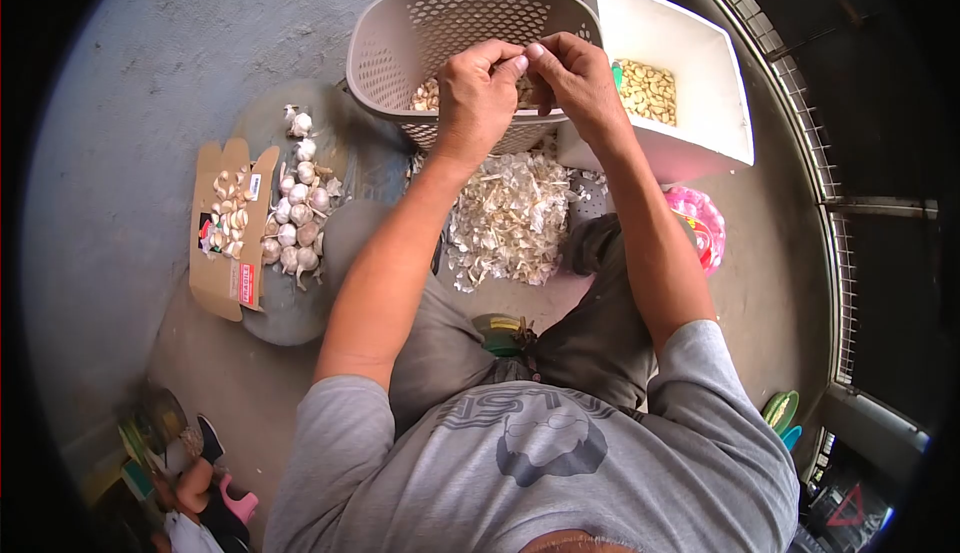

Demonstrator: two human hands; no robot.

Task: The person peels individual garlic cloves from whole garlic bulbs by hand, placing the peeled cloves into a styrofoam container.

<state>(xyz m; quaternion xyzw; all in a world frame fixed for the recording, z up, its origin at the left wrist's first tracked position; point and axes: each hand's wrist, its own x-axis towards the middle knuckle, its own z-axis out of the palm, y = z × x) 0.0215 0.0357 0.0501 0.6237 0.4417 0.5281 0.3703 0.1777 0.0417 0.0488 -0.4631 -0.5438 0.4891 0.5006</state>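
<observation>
My left hand (pixel 478 95) and my right hand (pixel 578 81) meet above a plastic laundry basket (pixel 375 58), thumbs and fingertips pinched together. Whatever is between the fingers is too small and covered to make out. Loose garlic cloves (pixel 427 96) lie inside the basket under my hands. On the right, a white foam box (pixel 715 63) holds many peeled garlic cloves (pixel 648 93) and a green object partly hidden by my right hand. Below the basket, a heap of papery garlic skins (pixel 508 218) is spread between my legs.
Whole garlic bulbs (pixel 297 208) and an opened cardboard box (pixel 205 273) with cloves sit on a round surface (pixel 270 325) at left. A pink bundle (pixel 700 215) lies right of my leg. Another person's arm (pixel 190 488) shows at lower left. A metal grille (pixel 800 123) lines the right.
</observation>
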